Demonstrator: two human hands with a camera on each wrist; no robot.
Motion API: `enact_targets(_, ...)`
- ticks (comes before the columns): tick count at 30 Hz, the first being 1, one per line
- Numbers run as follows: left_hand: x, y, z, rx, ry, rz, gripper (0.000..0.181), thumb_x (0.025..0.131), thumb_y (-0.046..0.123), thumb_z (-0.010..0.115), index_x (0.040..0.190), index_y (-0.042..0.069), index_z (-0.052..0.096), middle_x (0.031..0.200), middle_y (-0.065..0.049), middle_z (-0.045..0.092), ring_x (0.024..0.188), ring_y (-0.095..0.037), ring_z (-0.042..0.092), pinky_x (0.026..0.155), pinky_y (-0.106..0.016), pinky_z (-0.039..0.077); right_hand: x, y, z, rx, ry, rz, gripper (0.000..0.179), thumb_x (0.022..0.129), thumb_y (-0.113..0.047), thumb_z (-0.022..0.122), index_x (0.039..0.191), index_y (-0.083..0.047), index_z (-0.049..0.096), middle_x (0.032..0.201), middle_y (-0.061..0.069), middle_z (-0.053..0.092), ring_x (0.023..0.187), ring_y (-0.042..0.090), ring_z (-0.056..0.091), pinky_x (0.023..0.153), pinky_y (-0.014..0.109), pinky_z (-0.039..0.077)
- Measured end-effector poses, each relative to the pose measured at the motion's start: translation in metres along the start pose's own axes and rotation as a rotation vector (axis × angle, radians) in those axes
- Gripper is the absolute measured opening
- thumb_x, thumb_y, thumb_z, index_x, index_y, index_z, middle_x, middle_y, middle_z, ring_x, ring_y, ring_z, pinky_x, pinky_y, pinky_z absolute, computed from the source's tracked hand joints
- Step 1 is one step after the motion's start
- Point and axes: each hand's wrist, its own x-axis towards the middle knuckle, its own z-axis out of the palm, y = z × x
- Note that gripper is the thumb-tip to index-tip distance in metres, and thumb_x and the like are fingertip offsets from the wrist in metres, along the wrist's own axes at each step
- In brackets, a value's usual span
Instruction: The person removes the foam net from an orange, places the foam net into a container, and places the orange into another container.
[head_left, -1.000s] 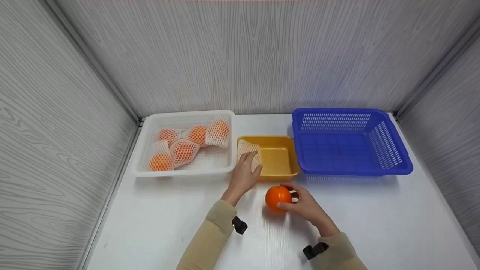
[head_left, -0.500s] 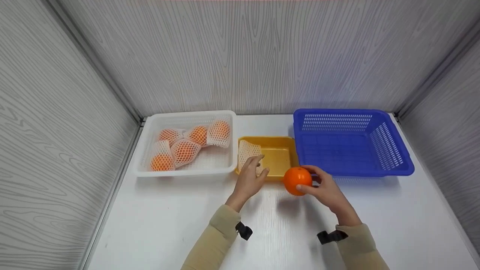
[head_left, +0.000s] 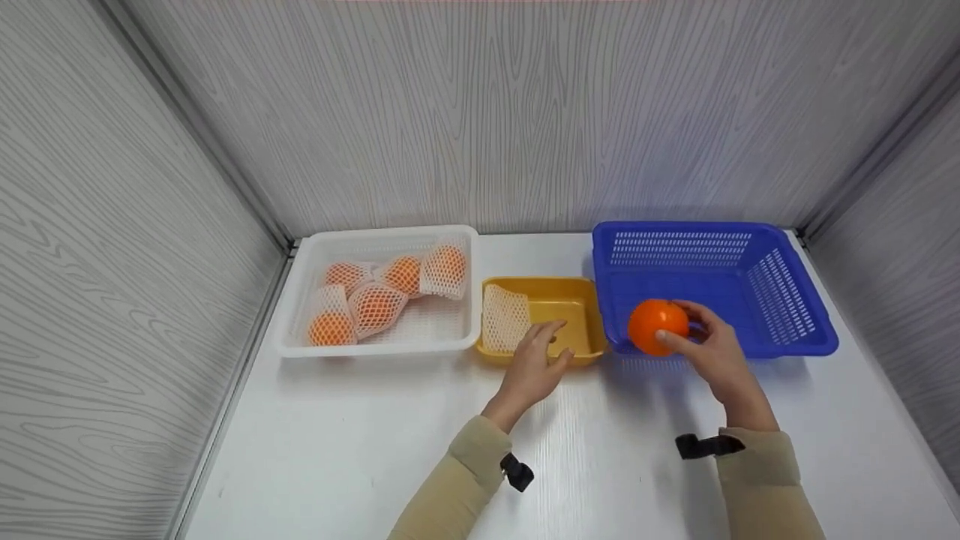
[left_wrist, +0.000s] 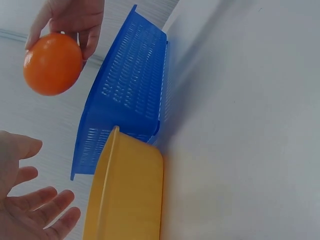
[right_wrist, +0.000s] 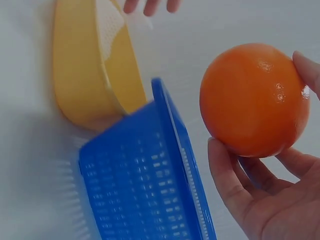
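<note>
My right hand (head_left: pixel 718 356) grips a bare orange (head_left: pixel 658 328) between thumb and fingers, over the near left part of the blue basket (head_left: pixel 795 346). The right wrist view shows the orange (right_wrist: pixel 255 100) raised above the basket's rim. My left hand (head_left: pixel 534 371) holds nothing; its fingers are spread and relaxed at the front edge of the yellow bin (head_left: pixel 574 322). Inside that bin, along its left side, lies a white foam net sleeve (head_left: pixel 505 319). The left wrist view has my left hand's fingers (left_wrist: pixel 55 202) beside the yellow bin.
To the left stands a white basket (head_left: pixel 375 349) with several oranges (head_left: pixel 377 307) in white foam nets. The yellow bin sits between it and the blue basket. Wood-grain panels (head_left: pixel 487 112) enclose the white table (head_left: pixel 315 442) at the back and both sides.
My right hand has lifted the orange and carried it right and away from me, from the table to over the blue basket. My left hand has left the net sleeve and drifted right.
</note>
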Motion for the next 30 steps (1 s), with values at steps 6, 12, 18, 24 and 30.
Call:
enact_targets(6, 0.001, 0.006, 0.011, 0.037, -0.026, 0.024, 0.044, 0.096, 0.020, 0.064, 0.136, 0.006, 0.054, 0.130, -0.007, 0.055, 0.111, -0.020, 0.057, 0.091, -0.029, 0.049, 0.010, 0.000, -0.017, -0.014, 0.036, 0.018, 0.077, 0.090, -0.039, 0.071, 0.150, -0.007, 0.035, 0.141, 0.015, 0.040, 0.120, 0.026, 0.047, 0.094, 0.026, 0.044)
enact_targets(12, 0.002, 0.009, 0.018, 0.072, -0.034, 0.037, 0.045, 0.096, 0.023, 0.065, 0.136, 0.007, 0.055, 0.133, -0.008, 0.054, 0.114, -0.020, 0.057, 0.095, -0.031, 0.047, 0.021, -0.008, -0.024, -0.039, 0.046, 0.020, 0.079, 0.089, -0.043, 0.071, 0.151, -0.010, 0.035, 0.144, 0.014, 0.040, 0.121, 0.026, 0.046, 0.102, 0.040, 0.041)
enact_targets(18, -0.001, 0.014, 0.025, 0.075, -0.086, 0.031, 0.046, 0.096, 0.024, 0.064, 0.139, 0.009, 0.053, 0.136, -0.008, 0.052, 0.120, -0.021, 0.055, 0.100, -0.032, 0.044, 0.030, -0.016, -0.028, -0.059, 0.048, 0.037, 0.082, 0.088, -0.043, 0.072, 0.152, -0.009, 0.033, 0.147, 0.016, 0.037, 0.124, 0.031, 0.043, 0.105, 0.048, 0.038)
enact_targets(24, 0.001, 0.018, 0.029, 0.052, -0.108, 0.035, 0.048, 0.097, 0.024, 0.063, 0.140, 0.007, 0.052, 0.139, -0.008, 0.050, 0.119, -0.019, 0.055, 0.101, -0.030, 0.044, 0.046, -0.029, -0.030, -0.080, 0.045, 0.058, 0.088, 0.083, -0.051, 0.074, 0.151, -0.011, 0.034, 0.146, 0.014, 0.038, 0.124, 0.032, 0.043, 0.101, 0.045, 0.043)
enact_targets(30, 0.004, 0.019, 0.036, 0.069, -0.146, 0.053, 0.046, 0.098, 0.025, 0.062, 0.140, 0.010, 0.052, 0.134, -0.005, 0.053, 0.122, -0.015, 0.053, 0.102, -0.027, 0.042, 0.060, -0.031, -0.031, -0.088, 0.017, 0.082, 0.092, 0.079, -0.055, 0.075, 0.152, -0.017, 0.034, 0.146, 0.016, 0.037, 0.126, 0.034, 0.042, 0.100, 0.045, 0.045)
